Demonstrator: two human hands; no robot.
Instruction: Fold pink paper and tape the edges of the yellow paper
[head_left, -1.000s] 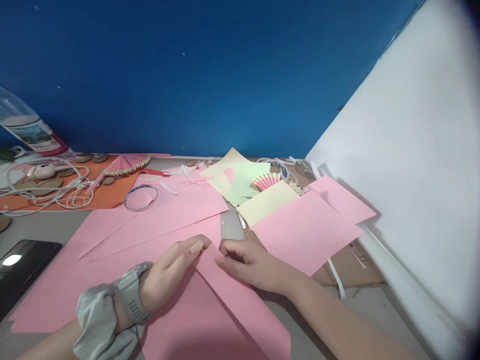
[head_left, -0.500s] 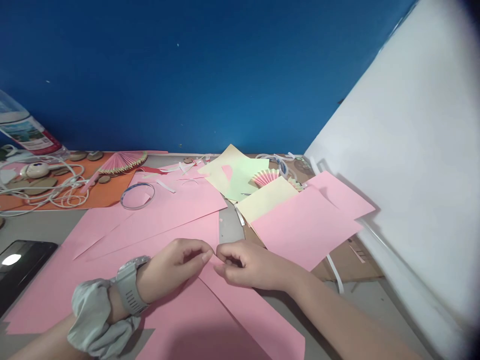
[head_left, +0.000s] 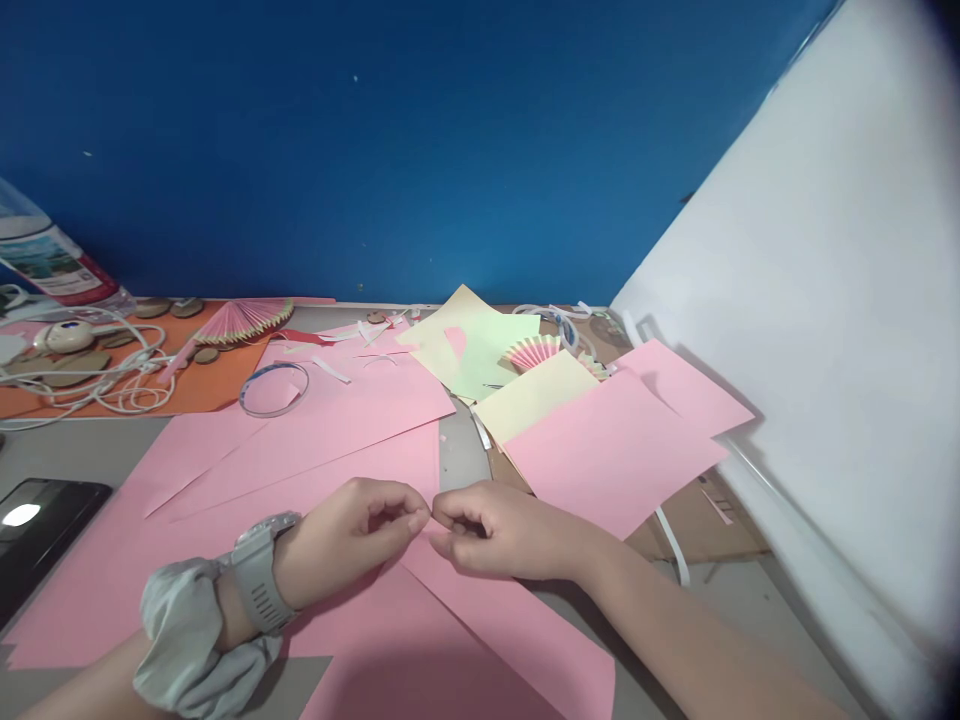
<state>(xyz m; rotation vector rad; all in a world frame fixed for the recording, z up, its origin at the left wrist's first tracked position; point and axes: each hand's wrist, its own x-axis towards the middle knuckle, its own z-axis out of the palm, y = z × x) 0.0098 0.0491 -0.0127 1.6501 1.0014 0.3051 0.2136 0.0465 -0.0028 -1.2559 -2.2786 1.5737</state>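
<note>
Close together at the front centre, my left hand point(head_left: 367, 525) and my right hand point(head_left: 510, 530) are both closed in a pinch, fingertips nearly touching. Between them they grip the top of a pink sheet of paper point(head_left: 517, 625), which hangs down toward me with a slanting fold or edge line across it. The exact spot pinched is hidden by my fingers. Beneath my left hand lie larger pink sheets point(head_left: 300, 480), overlapping on the grey table. A grey watch point(head_left: 262, 580) and a pale scrunchie point(head_left: 202, 635) are on my left wrist.
A roll of tape point(head_left: 274, 390) lies on the pink sheets. Behind are pink folded fans point(head_left: 244, 320), yellow and green paper point(head_left: 487, 350), and more pink sheets point(head_left: 607, 450) at right. A black phone point(head_left: 45, 540), white cables point(head_left: 142, 385) and a bottle point(head_left: 56, 255) stand left. Walls border the table.
The lower part of the held pink paper has shifted slightly right. My hands keep the same pinch and have barely moved. The view has shifted a little.
</note>
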